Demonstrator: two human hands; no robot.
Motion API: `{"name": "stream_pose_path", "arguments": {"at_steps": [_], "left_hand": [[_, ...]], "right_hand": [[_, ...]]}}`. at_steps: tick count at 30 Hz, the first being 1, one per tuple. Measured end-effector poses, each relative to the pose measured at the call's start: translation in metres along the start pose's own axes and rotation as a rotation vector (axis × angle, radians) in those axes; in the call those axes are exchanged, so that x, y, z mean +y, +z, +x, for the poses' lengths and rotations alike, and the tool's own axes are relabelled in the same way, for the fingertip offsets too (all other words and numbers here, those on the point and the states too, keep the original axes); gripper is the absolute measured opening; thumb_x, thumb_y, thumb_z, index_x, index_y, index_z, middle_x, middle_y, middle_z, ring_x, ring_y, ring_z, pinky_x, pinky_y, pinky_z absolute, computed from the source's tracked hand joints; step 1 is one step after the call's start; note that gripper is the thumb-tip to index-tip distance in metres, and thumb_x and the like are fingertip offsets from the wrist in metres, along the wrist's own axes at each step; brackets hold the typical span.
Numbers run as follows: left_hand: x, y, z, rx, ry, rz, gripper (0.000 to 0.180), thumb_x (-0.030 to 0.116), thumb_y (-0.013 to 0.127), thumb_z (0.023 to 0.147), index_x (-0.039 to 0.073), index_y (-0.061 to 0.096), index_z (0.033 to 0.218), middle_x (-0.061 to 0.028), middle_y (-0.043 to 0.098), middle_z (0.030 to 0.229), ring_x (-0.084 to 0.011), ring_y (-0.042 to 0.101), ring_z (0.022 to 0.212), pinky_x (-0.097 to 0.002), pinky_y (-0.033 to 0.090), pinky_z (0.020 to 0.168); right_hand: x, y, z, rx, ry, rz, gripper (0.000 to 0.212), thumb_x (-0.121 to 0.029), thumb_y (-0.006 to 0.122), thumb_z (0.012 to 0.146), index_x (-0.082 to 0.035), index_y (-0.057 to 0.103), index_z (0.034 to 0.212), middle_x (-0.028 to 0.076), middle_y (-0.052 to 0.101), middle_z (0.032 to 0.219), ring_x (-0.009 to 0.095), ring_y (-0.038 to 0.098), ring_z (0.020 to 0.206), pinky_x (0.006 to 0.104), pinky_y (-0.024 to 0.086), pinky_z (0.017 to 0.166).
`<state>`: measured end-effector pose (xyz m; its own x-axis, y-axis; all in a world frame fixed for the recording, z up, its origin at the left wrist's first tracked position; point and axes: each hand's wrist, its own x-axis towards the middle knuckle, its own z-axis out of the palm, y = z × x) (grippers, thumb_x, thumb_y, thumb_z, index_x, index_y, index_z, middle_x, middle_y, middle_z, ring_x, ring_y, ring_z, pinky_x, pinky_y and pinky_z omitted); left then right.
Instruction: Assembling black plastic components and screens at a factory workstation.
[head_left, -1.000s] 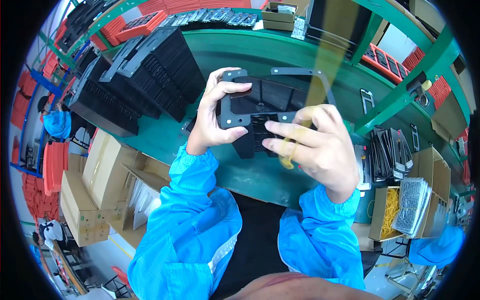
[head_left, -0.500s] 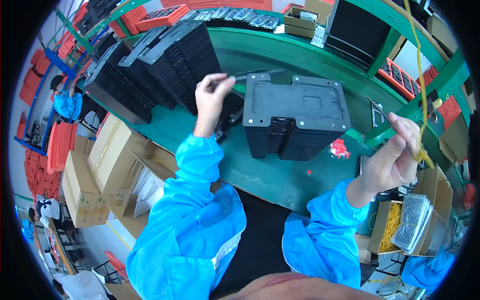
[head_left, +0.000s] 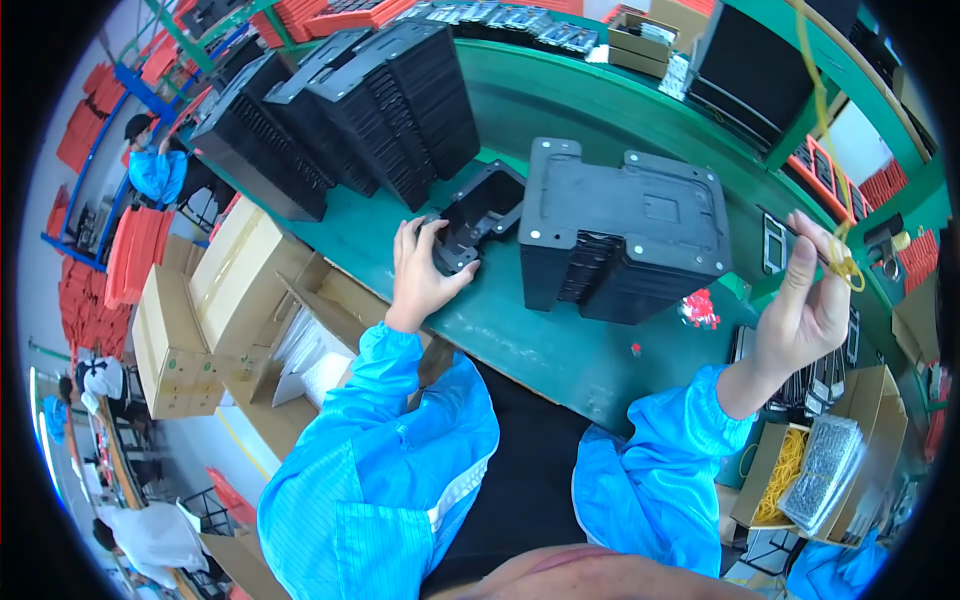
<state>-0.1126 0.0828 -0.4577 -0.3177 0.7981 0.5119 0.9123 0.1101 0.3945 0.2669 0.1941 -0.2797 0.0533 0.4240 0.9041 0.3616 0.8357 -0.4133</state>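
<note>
My left hand (head_left: 425, 278) curls its fingers and thumb around the near end of a black plastic casing (head_left: 478, 215) that has an open recess. Right of it stands a stack of black plastic casings (head_left: 625, 205), with metal dots in the corners of the top one. My right hand (head_left: 808, 305) is raised at the right, pinching a thin dark tool; its exact kind is hard to make out. A yellow cord (head_left: 840, 160) hangs down from above to that hand, bunched by the fingers.
Tall black stacks (head_left: 400, 105) stand at the back left of the green bench (head_left: 510, 345). Small red pieces (head_left: 700, 308) lie beside the near stack. Cardboard boxes (head_left: 215, 290) flank the left side; a box of yellow cords (head_left: 782, 475) sits at right. A green post (head_left: 890, 205) rises there.
My left hand has come down from beside the stack's top to the casing on the bench, and a blurred dark piece there is gone. My right hand stays raised, still pinching the tool.
</note>
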Motion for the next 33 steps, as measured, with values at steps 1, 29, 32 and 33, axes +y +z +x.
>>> {"name": "stream_pose_path", "arguments": {"at_steps": [1, 29, 32, 33], "left_hand": [[-0.002, 0.002, 0.002, -0.013, -0.014, -0.052, 0.074, 0.031, 0.090, 0.062, 0.007, 0.061, 0.126, -0.0218, 0.050, 0.131, -0.0425, 0.049, 0.124, -0.0483, 0.042, 0.107], [0.081, 0.098, 0.042, -0.627, -0.073, -0.919, 0.051, 0.022, 0.084, 0.076, -0.001, 0.066, 0.118, -0.0103, 0.068, 0.116, -0.0254, 0.063, 0.107, -0.0412, 0.049, 0.098], [0.074, 0.127, 0.036, -0.590, 0.012, -0.909, 0.056, 0.028, 0.081, 0.079, -0.001, 0.062, 0.123, -0.0079, 0.064, 0.121, -0.0237, 0.059, 0.111, -0.0399, 0.047, 0.101], [0.072, 0.131, 0.037, -0.557, 0.052, -0.951, 0.059, 0.031, 0.080, 0.079, -0.001, 0.061, 0.125, -0.0079, 0.064, 0.122, -0.0237, 0.058, 0.112, -0.0395, 0.046, 0.101]], "right_hand": [[-0.001, -0.001, -0.001, 0.034, 0.054, 0.010, 0.020, -0.010, 0.064, 0.101, 0.009, 0.069, 0.106, 0.016, 0.073, 0.103, 0.020, 0.068, 0.096, 0.0315, 0.052, 0.091], [0.198, 0.008, 0.009, -0.328, 0.502, -0.216, 0.028, -0.023, 0.062, 0.100, 0.000, 0.071, 0.113, 0.016, 0.076, 0.098, 0.025, 0.074, 0.090, 0.0330, 0.055, 0.080], [0.263, 0.015, -0.007, -0.502, 0.633, -0.425, 0.037, -0.032, 0.065, 0.098, -0.004, 0.067, 0.122, 0.017, 0.075, 0.106, 0.030, 0.071, 0.100, 0.0412, 0.054, 0.088], [0.284, 0.017, -0.017, -0.489, 0.636, -0.427, 0.037, -0.032, 0.065, 0.098, -0.004, 0.067, 0.122, 0.017, 0.075, 0.106, 0.030, 0.071, 0.100, 0.0412, 0.054, 0.088]]}}
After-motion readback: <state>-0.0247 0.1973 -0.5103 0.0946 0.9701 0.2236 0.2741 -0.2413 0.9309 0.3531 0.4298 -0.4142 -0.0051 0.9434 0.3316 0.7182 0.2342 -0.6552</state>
